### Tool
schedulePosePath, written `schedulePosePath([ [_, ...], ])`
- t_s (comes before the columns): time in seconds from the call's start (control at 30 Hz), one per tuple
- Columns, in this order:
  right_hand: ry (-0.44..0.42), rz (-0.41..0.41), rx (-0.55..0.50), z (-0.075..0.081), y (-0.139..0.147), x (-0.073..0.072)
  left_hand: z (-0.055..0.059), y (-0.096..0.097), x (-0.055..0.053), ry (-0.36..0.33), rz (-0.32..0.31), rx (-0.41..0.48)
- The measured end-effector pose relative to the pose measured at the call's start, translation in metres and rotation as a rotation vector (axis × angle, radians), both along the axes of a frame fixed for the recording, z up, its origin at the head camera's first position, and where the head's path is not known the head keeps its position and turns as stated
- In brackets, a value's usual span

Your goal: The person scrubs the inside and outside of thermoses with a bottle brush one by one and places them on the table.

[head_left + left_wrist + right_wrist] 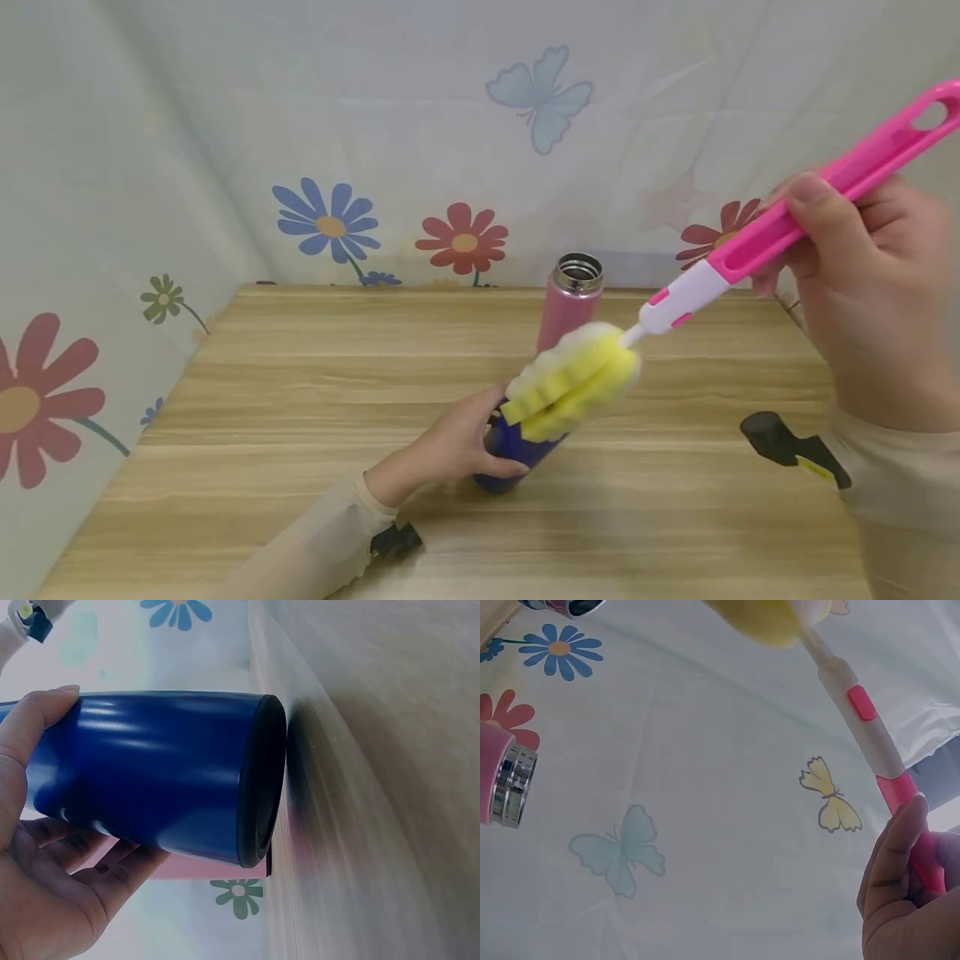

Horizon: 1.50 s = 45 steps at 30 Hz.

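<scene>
A dark blue bottle (517, 450) is gripped around its side by my left hand (457, 437), thumb and fingers curled on it. In the left wrist view the blue bottle (165, 772) has its dark base close to the tabletop; I cannot tell whether it touches. My right hand (877, 275) holds a bottle brush (780, 237) by its pink handle, up above the table. The brush's yellow and white sponge head (577, 379) points down to the left, hiding the blue bottle's mouth in the head view. Behind it stands an uncapped pink bottle (566, 312) with a bare metal neck.
The wood-grain table (300, 375) meets a pale curtain (412, 100) printed with flowers and butterflies at its back and left. Dark straps or mounts hang by both wrists, one of them (787, 442) beside the right sleeve.
</scene>
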State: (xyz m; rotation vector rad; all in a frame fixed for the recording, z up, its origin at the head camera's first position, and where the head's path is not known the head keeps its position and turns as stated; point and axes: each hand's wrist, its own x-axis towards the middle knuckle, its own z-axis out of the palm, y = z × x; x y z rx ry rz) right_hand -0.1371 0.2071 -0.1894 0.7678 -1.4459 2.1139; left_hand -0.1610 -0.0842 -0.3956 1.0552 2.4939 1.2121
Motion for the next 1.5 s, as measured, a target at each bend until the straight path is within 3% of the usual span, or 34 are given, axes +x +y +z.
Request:
schedulePosePath([
  [0.13,0.012,0.031,0.0,-0.003,-0.009,-0.006,-0.001,0.0,0.001,0.024,-0.016,0.017],
  [0.23,-0.001,0.01,0.023,-0.006,-0.012,-0.01,-0.002,0.0,0.001,0.032,-0.022,0.026],
  [0.37,-0.033,-0.021,0.037,-0.01,-0.014,-0.015,-0.002,0.001,0.001,0.019,-0.003,0.013],
  [0.57,-0.077,0.008,0.023,-0.016,-0.012,-0.021,0.0,0.0,0.002,-0.005,0.037,-0.021],
  [0.87,-0.14,-0.015,0.007,-0.02,-0.005,-0.028,0.001,0.002,0.001,-0.008,0.042,-0.027],
  [1.27,-0.11,0.017,-0.037,-0.029,0.009,-0.035,0.003,0.002,0.001,-0.007,0.044,-0.037],
  [1.5,-0.124,-0.027,-0.041,-0.031,0.019,-0.036,0.001,0.003,0.0,-0.013,0.046,-0.023],
])
